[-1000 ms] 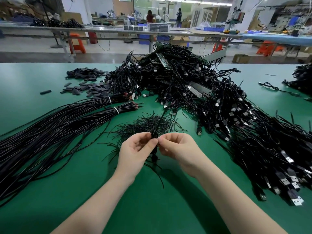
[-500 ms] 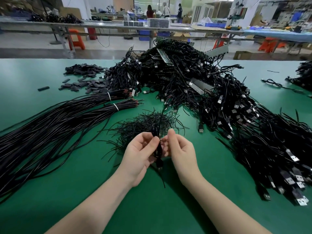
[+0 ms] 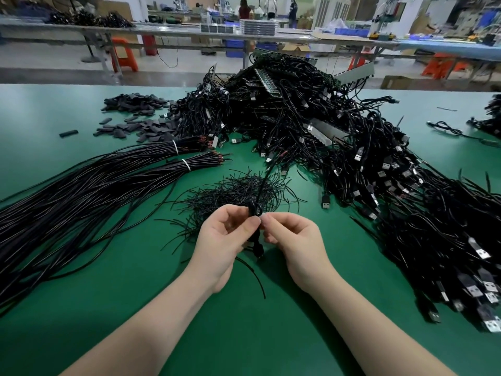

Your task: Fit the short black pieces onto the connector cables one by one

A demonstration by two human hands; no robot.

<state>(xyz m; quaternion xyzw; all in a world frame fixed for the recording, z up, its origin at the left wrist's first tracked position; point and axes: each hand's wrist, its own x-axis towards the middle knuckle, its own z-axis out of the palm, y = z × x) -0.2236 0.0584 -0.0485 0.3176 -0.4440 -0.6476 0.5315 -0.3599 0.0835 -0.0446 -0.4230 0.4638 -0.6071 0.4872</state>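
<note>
Above the green table mat point(image 3: 81, 308), 2 bare hands grasp 1 thin black connector cable point(image 3: 254, 213).
From left: tied bundles of long black wires point(image 3: 81, 185); left hand point(image 3: 221, 240) pinching the cable; right hand point(image 3: 295, 240) pinching it from the opposite side; short black pieces point(image 3: 238, 191) heaped just behind; USB-cable pile point(image 3: 379, 172).

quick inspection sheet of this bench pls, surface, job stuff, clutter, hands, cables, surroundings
surface: green table, bare near the arms.
job's things: flat short black pieces heaped far left; one cable held between both hands.
clutter: thin black ties in a loose pile behind the hands.
grippers: left hand and right hand pinch the cable with curled fingers.
cables: tied bundles left; tangled USB heap centre and right.
surroundings: workbenches, orange stools, people far back.
</note>
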